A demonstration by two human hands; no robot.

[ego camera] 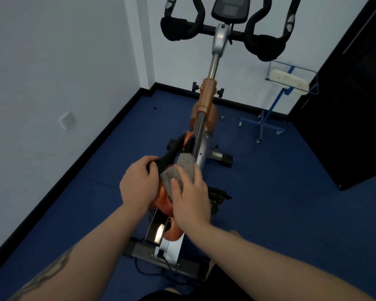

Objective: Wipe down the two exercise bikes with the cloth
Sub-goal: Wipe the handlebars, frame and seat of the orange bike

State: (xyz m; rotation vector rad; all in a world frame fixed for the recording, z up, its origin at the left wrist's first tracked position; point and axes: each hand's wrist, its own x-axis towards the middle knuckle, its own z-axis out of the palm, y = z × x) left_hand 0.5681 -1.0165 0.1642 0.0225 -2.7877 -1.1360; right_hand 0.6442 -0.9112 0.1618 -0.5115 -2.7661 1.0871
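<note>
Open floor (280,203) right of bike (206,105); wall (52,61) crowds left

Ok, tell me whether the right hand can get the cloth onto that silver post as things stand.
Probably yes: the right hand presses the grey cloth right beside the silver post, with nothing between them.
</note>
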